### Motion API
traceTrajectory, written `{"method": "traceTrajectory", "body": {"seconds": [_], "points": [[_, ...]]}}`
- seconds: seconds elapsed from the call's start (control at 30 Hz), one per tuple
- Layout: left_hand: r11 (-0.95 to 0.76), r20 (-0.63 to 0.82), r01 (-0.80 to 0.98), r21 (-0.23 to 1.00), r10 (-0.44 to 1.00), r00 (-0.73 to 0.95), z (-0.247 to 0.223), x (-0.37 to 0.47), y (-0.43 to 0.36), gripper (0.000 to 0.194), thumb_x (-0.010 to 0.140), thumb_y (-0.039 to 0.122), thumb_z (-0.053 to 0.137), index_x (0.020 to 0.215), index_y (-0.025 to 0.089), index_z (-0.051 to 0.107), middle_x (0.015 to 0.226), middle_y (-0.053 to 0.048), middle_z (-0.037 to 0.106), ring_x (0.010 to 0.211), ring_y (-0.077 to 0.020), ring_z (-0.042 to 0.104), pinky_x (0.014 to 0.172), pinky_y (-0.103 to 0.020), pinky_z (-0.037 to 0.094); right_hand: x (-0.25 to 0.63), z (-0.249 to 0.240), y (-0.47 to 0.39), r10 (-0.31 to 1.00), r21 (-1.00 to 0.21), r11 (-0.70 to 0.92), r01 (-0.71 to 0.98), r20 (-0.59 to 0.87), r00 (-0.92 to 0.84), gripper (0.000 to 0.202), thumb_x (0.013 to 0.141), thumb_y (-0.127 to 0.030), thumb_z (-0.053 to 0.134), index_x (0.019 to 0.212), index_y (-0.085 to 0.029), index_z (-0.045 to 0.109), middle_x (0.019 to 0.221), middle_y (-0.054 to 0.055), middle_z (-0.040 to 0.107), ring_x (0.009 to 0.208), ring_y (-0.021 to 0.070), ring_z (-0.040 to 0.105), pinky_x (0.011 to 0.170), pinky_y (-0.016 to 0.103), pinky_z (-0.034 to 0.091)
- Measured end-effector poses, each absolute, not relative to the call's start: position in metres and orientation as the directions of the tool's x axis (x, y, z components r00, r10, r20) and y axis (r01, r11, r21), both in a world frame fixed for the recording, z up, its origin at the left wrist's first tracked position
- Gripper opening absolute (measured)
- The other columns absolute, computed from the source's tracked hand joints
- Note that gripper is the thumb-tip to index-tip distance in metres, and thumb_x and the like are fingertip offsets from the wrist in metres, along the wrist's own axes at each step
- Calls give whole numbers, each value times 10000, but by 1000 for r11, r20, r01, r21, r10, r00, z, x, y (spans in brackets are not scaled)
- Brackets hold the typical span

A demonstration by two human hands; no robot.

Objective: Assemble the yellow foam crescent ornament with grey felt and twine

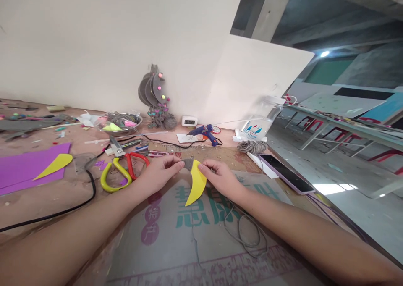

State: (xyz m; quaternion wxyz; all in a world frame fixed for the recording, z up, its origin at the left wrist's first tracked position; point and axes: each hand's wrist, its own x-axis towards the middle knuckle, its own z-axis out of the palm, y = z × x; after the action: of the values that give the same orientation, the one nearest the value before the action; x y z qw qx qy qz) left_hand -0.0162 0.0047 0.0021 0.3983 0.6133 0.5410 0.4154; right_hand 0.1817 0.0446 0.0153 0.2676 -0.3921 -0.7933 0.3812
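A curved yellow cutout point(197, 184) hangs point-down between my two hands, with a grey cord-wrapped part point(188, 164) at its upper left. My left hand point(165, 171) pinches the grey wrapped part between thumb and fingers. My right hand point(218, 175) pinches the upper right edge of the yellow piece. Loose grey cord point(244, 231) lies in loops below my right forearm, on a printed plastic sheet point(132, 252). Scissors with one yellow and one red handle point(116, 174) lie beside my left hand.
Purple sheet point(19, 168) with another yellow cutout point(55, 166) at left. Behind are a bowl of craft bits point(118, 124), a grey decoration point(154, 95), a small clock point(189, 121) and a blue glue gun point(204, 132). Cord coil point(252, 146), clear bucket point(262, 118) and phone point(286, 173) at right.
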Motion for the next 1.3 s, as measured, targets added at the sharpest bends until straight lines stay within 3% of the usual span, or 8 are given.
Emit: {"method": "traceTrajectory", "body": {"seconds": [1.3], "points": [[-110,92,283,953,993,77,-3,-14,7,377,810,524,427,678,183,517,591,23,496,563,-131,454,551,-233,352,182,14,50,786,-756,486,439,159,-597,347,867,-424,416,634,-171,464,580,-35,389,552,95,385,515,214,319]]}}
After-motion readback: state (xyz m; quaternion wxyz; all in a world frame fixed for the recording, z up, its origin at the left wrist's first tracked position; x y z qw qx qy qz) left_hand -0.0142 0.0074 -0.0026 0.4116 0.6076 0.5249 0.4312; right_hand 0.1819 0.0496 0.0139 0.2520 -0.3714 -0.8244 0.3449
